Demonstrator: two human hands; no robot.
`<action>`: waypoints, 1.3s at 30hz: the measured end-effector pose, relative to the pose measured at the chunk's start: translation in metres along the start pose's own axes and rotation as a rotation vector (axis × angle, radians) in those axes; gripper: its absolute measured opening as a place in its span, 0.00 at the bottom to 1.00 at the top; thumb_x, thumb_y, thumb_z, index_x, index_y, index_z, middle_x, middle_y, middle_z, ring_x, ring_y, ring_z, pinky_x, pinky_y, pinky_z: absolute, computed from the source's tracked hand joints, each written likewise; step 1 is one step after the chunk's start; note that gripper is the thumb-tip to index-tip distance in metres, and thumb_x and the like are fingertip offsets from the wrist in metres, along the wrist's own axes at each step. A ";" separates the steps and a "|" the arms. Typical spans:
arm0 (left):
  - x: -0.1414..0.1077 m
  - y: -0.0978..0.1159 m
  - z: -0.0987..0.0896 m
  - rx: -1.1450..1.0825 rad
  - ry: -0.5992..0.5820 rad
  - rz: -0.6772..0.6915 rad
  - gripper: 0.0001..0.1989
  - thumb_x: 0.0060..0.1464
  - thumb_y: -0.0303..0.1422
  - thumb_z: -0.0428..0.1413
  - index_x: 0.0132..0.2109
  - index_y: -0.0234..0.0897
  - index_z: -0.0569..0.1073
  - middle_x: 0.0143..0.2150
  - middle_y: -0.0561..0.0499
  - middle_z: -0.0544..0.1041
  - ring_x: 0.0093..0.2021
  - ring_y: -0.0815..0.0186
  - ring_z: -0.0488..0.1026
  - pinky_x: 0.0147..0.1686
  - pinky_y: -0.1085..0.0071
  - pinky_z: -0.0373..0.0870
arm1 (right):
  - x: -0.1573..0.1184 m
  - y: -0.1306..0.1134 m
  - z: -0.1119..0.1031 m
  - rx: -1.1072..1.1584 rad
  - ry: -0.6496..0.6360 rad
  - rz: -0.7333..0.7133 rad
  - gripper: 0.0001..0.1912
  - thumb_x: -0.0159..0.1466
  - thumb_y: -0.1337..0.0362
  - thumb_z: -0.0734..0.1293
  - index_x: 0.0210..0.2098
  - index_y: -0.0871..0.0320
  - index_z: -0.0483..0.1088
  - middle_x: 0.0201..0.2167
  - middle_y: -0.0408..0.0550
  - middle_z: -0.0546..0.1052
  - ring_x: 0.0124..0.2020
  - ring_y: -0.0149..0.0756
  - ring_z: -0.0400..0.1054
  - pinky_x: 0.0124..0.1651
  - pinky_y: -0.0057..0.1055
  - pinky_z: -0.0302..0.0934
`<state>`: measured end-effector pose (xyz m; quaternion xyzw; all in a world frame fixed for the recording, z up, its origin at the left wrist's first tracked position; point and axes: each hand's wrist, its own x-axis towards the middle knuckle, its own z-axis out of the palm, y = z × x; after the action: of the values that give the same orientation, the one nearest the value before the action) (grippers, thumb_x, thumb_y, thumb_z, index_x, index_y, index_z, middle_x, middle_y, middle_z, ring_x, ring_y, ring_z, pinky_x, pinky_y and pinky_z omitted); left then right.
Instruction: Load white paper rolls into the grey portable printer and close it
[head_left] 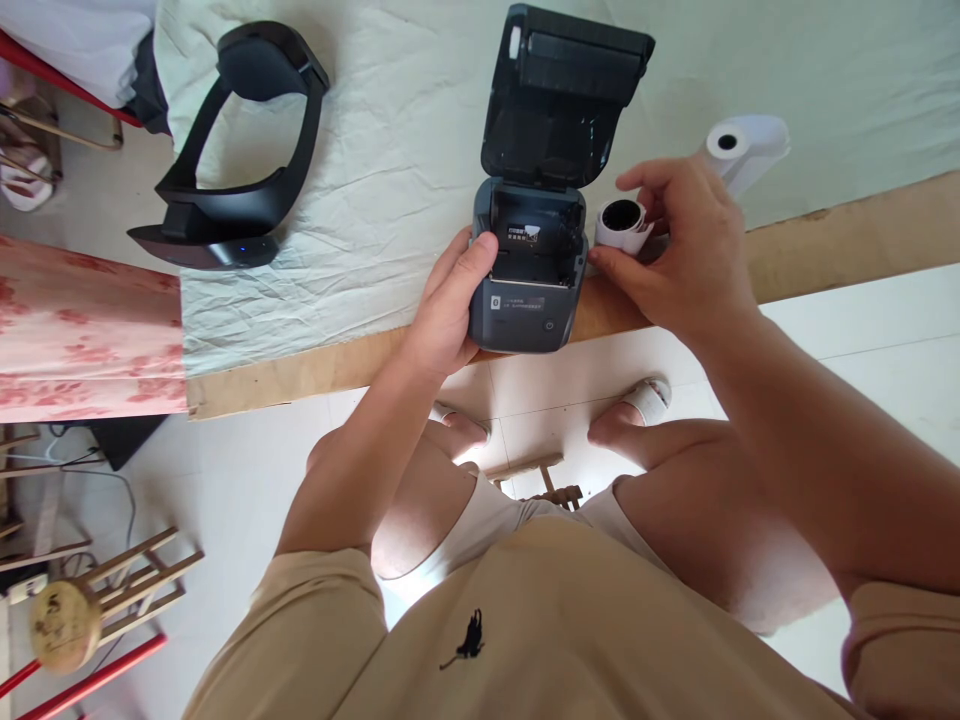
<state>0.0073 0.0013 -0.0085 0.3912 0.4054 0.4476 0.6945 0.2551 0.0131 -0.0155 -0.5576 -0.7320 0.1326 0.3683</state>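
The printer (517,328) in the left hand (450,308) looks smooth, matt plastic, its lid (551,135) glossy inside; the roll (624,240) in the right hand (690,245) is smooth paper; beyond both lies creased, matt cloth (401,170).

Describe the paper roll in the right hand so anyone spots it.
At the pale green cloth-covered table, find the dark grey plastic printer, lid raised. Beside it, the right hand holds a short white paper roll. Unlike the white roll with a loose tail farther back, its dark centre looks wide.
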 end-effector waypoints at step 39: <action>0.000 0.004 0.005 0.017 0.031 0.016 0.26 0.67 0.61 0.55 0.49 0.45 0.79 0.43 0.51 0.86 0.53 0.53 0.88 0.46 0.61 0.87 | 0.000 0.009 0.000 -0.048 -0.031 -0.146 0.21 0.63 0.55 0.78 0.55 0.44 0.75 0.46 0.51 0.81 0.47 0.52 0.77 0.50 0.51 0.76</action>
<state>0.0108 0.0013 -0.0031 0.3933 0.4168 0.4555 0.6812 0.2619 0.0159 -0.0208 -0.5092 -0.7795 0.0964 0.3519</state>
